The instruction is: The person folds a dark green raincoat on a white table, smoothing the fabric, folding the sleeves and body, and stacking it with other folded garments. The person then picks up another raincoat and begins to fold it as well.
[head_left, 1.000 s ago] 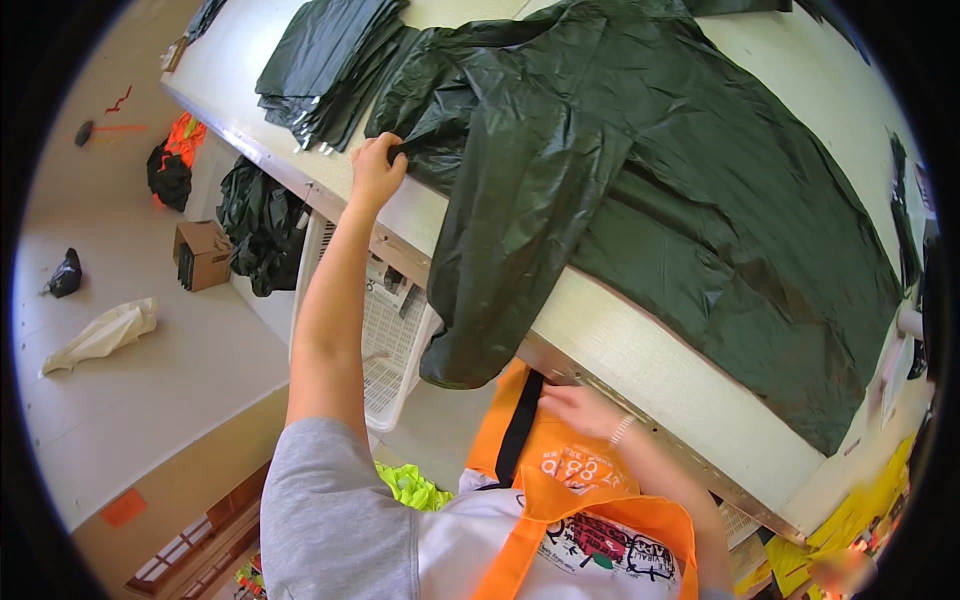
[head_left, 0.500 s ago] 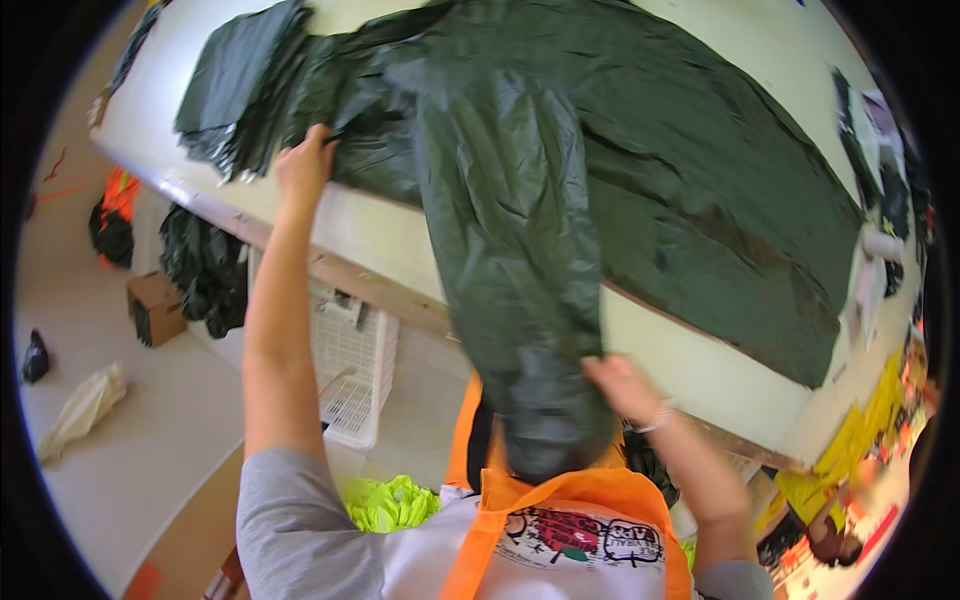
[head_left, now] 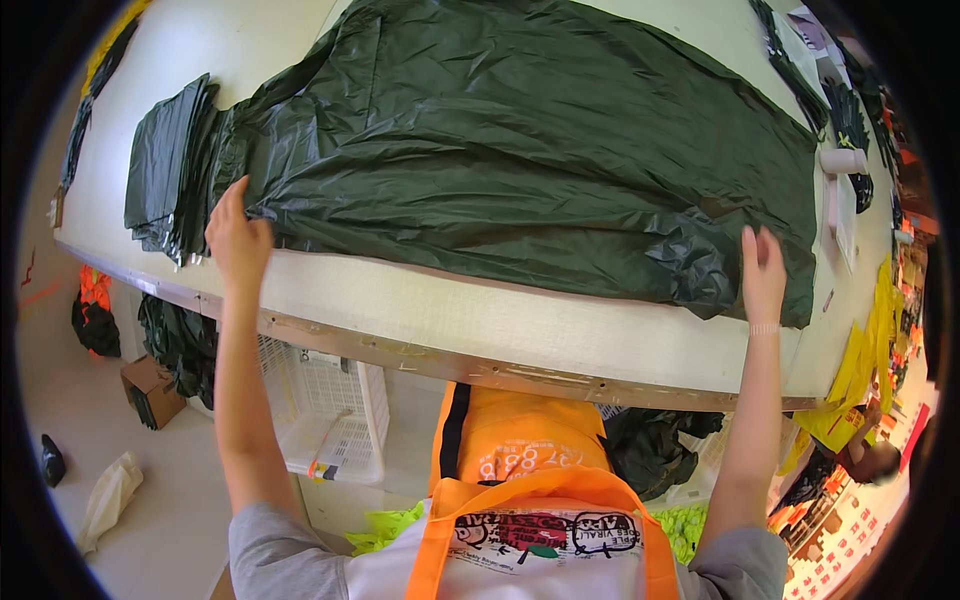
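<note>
A dark green, glossy raincoat-like garment (head_left: pixel 520 150) lies spread across the table, creased along its length. My left hand (head_left: pixel 238 240) rests at its left end, fingers stretched out on the gathered fabric and thumb apart. At the right end, my right hand (head_left: pixel 763 275) touches the garment near its lower corner, fingers extended. Just left of that hand is a bunched, shinier sleeve end (head_left: pixel 695 260), lying on top of the garment. Beside my left hand, a stack of folded dark green garments (head_left: pixel 165 165) adjoins the spread one.
The white table (head_left: pixel 430 300) has a worn front edge. A roll (head_left: pixel 843 161) and dark items lie at its right end. Beneath are a white plastic basket (head_left: pixel 345 410) and dark fabric (head_left: pixel 655 450). A cardboard box (head_left: pixel 152 392) sits on the left floor. Another person (head_left: pixel 872 460) is far right.
The sleeve that hung over the table's front edge now lies along the garment. My right hand has moved up and right, onto the garment's right end. My left hand has shifted left and down.
</note>
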Demonstrator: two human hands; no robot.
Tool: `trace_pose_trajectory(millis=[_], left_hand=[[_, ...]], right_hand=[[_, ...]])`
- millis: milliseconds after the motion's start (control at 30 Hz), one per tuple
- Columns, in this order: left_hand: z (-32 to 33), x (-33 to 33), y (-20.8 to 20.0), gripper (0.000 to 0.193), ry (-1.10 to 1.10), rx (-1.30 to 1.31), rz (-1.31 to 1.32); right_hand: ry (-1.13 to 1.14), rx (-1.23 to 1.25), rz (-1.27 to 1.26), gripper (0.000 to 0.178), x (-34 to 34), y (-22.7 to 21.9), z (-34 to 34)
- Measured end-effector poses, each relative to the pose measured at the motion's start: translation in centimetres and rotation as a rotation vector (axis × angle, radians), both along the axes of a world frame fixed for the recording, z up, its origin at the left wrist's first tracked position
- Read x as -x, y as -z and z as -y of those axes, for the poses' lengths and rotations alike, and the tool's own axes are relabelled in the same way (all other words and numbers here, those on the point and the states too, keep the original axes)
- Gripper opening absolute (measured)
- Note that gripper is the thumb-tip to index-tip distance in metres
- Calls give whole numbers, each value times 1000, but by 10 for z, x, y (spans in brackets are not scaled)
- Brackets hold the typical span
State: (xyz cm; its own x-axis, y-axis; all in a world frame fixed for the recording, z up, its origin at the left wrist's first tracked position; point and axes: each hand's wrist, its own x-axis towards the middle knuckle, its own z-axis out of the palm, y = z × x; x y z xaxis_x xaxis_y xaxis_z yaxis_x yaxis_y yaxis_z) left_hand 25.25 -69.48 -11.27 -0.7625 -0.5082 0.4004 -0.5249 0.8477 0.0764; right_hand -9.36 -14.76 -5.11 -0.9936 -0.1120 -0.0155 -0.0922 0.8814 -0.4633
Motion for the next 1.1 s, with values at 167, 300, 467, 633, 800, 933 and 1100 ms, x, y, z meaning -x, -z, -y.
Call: trace_pose_trajectory(millis=[167,300,467,633,800,933,1100], left_hand=[[-148,125,-8,59,378,-209,157],[-148,165,51,71,227,-181,243],[-150,176,60,68,265,-204,229],[-98,130,27,65,338,-371,-21],[-35,30,55,66,-170,-100,413],[-32,20,70,70,-127,-187,367],[-47,-51,67,74,-139,-202,402]], right_hand=[[126,264,99,52,-81,45,-12],[259,380,-109,33,-29,47,-24],[-46,83,-356,17,15,78,-56],[142,457,-453,31,14,51,-34],[-363,-31,-351,63,1,62,-24],[-140,-412,-74,86,26,123,-84],[-373,-472,50,85,-21,95,-99]])
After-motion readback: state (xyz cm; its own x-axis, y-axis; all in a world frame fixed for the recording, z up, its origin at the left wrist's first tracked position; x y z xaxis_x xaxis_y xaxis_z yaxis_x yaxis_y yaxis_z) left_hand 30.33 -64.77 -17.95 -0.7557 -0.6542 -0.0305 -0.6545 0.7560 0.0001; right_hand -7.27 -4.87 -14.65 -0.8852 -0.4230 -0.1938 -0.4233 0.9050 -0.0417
